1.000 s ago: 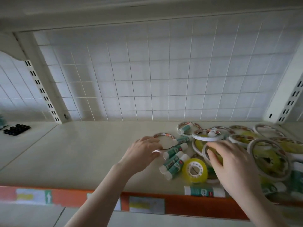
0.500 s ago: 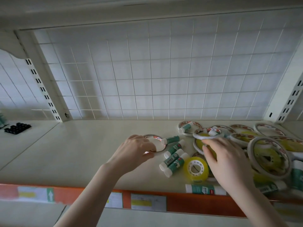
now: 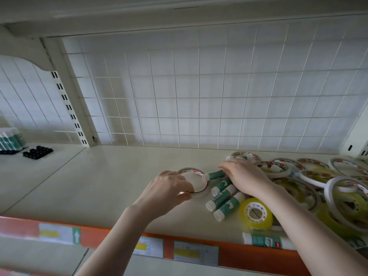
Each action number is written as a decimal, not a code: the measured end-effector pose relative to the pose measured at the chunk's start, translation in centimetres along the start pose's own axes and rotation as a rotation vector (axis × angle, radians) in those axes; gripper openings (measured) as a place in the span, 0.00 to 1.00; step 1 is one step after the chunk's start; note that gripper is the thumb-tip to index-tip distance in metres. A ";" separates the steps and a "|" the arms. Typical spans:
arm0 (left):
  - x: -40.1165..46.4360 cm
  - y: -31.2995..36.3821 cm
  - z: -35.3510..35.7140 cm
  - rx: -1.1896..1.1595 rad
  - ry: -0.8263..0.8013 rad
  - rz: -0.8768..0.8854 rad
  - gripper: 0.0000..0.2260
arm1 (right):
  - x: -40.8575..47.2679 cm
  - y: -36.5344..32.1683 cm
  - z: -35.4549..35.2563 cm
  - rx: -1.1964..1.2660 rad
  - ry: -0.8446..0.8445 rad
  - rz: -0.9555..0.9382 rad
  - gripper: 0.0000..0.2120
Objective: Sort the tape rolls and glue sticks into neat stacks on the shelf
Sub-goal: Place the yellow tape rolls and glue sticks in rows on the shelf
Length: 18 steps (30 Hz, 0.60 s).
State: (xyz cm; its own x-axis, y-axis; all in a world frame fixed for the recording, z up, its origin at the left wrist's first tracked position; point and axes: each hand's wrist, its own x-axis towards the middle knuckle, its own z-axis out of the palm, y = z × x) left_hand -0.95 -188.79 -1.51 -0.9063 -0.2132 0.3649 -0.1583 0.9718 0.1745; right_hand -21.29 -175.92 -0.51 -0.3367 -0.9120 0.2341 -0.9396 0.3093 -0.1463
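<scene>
Sorting has barely begun: my left hand (image 3: 169, 188) grips one tape roll (image 3: 196, 183), my right hand (image 3: 245, 176) pinches a glue stick (image 3: 214, 174); the right-hand pile (image 3: 318, 188) remains jumbled.

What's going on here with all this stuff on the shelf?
A person is sorting stationery on a shelf. The left hand grips a tape roll set apart from the jumble, while the right hand grips a green glue stick beside it. More glue sticks and a heap of tape rolls still lie unsorted to the right.
</scene>
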 end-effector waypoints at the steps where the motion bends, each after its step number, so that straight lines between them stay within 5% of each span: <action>1: -0.1 -0.1 0.1 0.002 0.005 0.007 0.03 | 0.3 0.1 0.1 0.017 -0.029 0.005 0.14; 18: -0.4 -1.7 -0.3 0.022 0.029 0.000 0.04 | 1.8 0.0 -1.8 0.230 -0.343 0.053 0.10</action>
State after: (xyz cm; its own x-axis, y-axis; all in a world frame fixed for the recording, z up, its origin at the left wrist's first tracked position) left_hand -0.17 -190.37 -1.66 -0.8945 -0.2160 0.3913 -0.1674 0.9737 0.1548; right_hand -22.06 -177.11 1.61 -0.3082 -0.9452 -0.1077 -0.8702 0.3258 -0.3696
